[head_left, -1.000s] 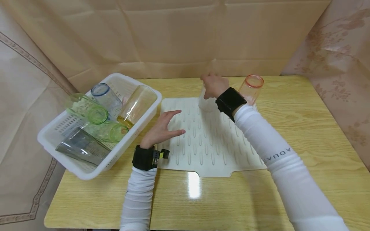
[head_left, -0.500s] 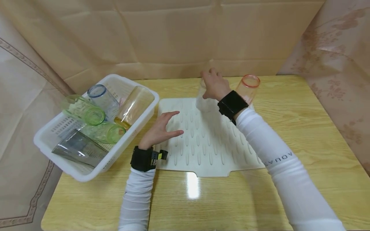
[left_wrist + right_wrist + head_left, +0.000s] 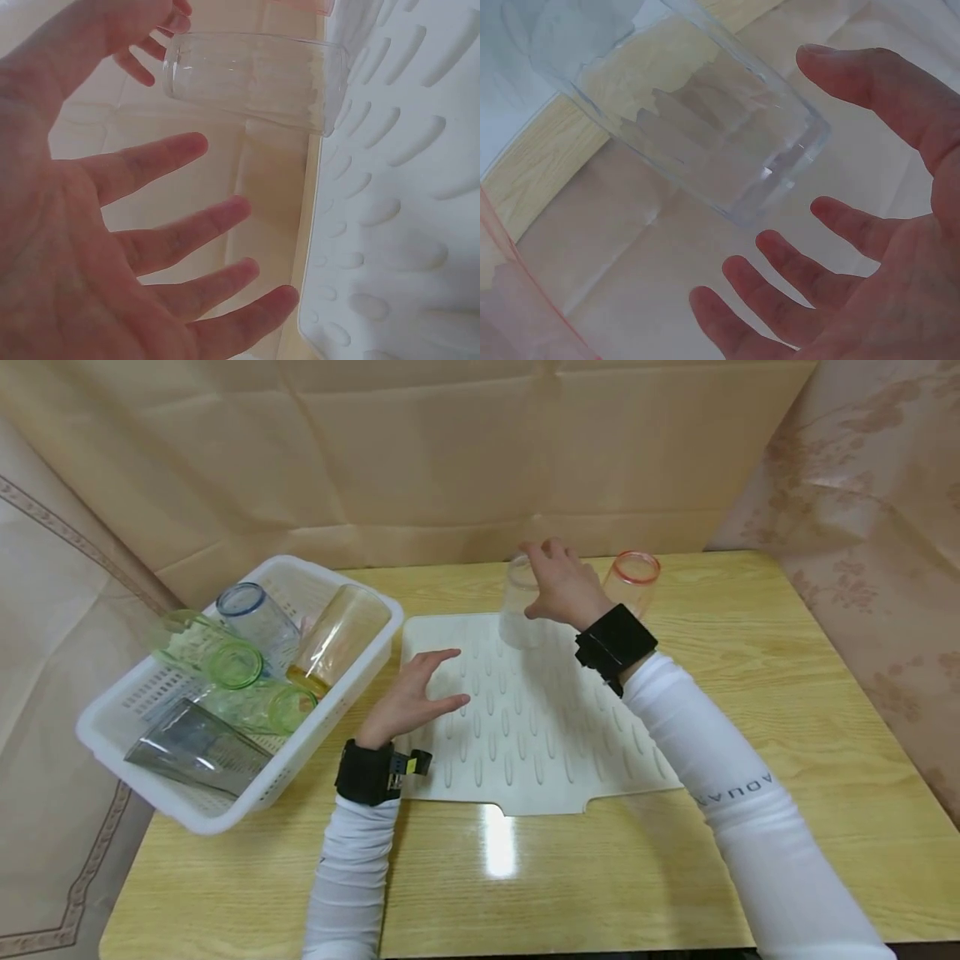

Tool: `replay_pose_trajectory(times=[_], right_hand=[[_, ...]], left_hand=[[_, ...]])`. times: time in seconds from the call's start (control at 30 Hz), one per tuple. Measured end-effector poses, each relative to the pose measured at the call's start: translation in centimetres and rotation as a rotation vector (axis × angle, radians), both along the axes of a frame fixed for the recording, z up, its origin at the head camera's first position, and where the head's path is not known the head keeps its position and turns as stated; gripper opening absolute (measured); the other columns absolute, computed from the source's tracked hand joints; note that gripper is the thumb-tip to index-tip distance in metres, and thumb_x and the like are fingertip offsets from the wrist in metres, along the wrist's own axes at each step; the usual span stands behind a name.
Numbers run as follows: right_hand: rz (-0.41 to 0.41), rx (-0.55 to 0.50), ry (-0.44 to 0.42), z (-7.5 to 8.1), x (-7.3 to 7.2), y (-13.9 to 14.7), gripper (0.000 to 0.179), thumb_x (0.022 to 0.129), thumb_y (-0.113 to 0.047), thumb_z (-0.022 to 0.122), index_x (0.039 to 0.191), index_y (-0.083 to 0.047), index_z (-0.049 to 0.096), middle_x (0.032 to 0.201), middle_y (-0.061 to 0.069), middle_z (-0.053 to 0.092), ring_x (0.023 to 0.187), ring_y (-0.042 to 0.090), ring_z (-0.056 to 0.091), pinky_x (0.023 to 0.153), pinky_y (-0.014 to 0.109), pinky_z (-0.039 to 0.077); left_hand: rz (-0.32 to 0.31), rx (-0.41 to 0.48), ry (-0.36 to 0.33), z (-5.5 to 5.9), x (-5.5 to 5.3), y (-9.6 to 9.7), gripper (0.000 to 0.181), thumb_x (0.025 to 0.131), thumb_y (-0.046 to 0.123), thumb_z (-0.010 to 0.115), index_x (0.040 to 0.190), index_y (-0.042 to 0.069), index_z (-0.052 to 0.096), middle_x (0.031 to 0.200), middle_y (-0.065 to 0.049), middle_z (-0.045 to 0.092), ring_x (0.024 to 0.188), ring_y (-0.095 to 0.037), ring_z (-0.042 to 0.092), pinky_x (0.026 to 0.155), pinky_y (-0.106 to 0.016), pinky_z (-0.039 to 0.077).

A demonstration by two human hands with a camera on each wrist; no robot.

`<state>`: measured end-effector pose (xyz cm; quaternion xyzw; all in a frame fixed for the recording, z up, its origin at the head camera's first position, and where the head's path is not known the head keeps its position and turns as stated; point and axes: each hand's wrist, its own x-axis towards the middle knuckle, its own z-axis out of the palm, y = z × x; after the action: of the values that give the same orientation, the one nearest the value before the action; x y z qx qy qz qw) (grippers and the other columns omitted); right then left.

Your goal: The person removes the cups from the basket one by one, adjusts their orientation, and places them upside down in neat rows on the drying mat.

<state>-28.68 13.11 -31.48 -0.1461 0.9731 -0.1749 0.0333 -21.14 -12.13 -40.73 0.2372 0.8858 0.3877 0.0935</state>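
Note:
A clear drinking glass [image 3: 516, 610] stands upside down at the back of the white ribbed mat [image 3: 543, 789], its thick base upward. My right hand [image 3: 566, 587] is just right of that base. In the right wrist view its spread fingers [image 3: 780, 300] and thumb are apart from the glass [image 3: 697, 127]. Palm facing right, my left hand [image 3: 405, 697] hovers over the mat's left edge and holds nothing; its fingers [image 3: 187, 232] are spread in the left wrist view. Behind my right wrist a pink-tinted glass [image 3: 633, 581] with a red upper edge is partly hidden.
On the left a white plastic basket [image 3: 330, 714] holds several glasses: a blue-edged one [image 3: 258, 622], an amber one [image 3: 341, 635], green ones [image 3: 232, 664] and a grey one [image 3: 198, 747]. The wooden table [image 3: 750, 693] meets a beige cloth [image 3: 420, 460] at its back edge.
My right hand has loosened from the clear glass and drawn back to the right, its fingers opening. The glass stays on the mat. My left hand keeps its pose; the head view shifts slightly.

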Motion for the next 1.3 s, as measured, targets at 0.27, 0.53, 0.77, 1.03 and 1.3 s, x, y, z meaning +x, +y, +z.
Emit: replay_pose_trajectory(times=[0.27, 0.53, 0.77, 1.03, 1.3], right_hand=[[0.032, -0.071, 0.017, 0.8, 0.7, -0.1, 0.087, 0.076, -0.010, 0.079, 0.149, -0.006, 0.030, 0.141, 0.026, 0.034, 0.126, 0.042, 0.035, 0.095, 0.055, 0.039], [0.054, -0.100, 0.057, 0.7, 1.8, -0.4, 0.082, 0.075, -0.012, 0.081, 0.144, -0.006, 0.037, 0.137, 0.024, 0.038, 0.123, 0.040, 0.038, 0.090, 0.057, 0.042], [0.053, -0.150, 0.068, 0.2, 3.0, 0.1, 0.084, 0.074, -0.014, 0.081, 0.145, -0.009, 0.037, 0.141, 0.023, 0.038, 0.126, 0.041, 0.037, 0.089, 0.059, 0.042], [0.049, -0.158, 0.082, -0.2, 3.8, 0.6, 0.084, 0.075, -0.015, 0.081, 0.145, -0.007, 0.037, 0.139, 0.025, 0.040, 0.121, 0.042, 0.041, 0.086, 0.056, 0.044], [0.030, -0.173, 0.054, -1.6, 4.8, 0.6, 0.087, 0.073, -0.016, 0.083, 0.146, -0.007, 0.036, 0.137, 0.026, 0.041, 0.118, 0.042, 0.044, 0.084, 0.056, 0.045]], left_hand=[[0.046, 0.068, 0.064, 0.3, 0.1, -0.5, 0.062, 0.089, 0.023, 0.070, 0.141, 0.003, 0.045, 0.140, -0.019, 0.044, 0.131, -0.033, 0.036, 0.105, -0.049, 0.030], [0.101, 0.118, 0.167, 1.1, 0.0, -1.0, 0.056, 0.088, 0.013, 0.071, 0.136, -0.003, 0.048, 0.134, -0.023, 0.047, 0.126, -0.036, 0.040, 0.103, -0.047, 0.033], [0.171, 0.107, 0.338, 1.9, -0.4, -0.6, 0.051, 0.083, 0.009, 0.075, 0.127, -0.007, 0.053, 0.123, -0.026, 0.053, 0.116, -0.039, 0.046, 0.099, -0.047, 0.036], [0.187, 0.073, 0.376, 2.8, -1.4, -0.5, 0.051, 0.083, 0.010, 0.075, 0.126, -0.007, 0.054, 0.123, -0.027, 0.052, 0.117, -0.039, 0.046, 0.099, -0.048, 0.034], [0.247, 0.018, 0.356, 4.5, -2.4, -2.0, 0.054, 0.081, 0.010, 0.076, 0.127, -0.006, 0.052, 0.126, -0.029, 0.048, 0.117, -0.041, 0.045, 0.098, -0.049, 0.036]])
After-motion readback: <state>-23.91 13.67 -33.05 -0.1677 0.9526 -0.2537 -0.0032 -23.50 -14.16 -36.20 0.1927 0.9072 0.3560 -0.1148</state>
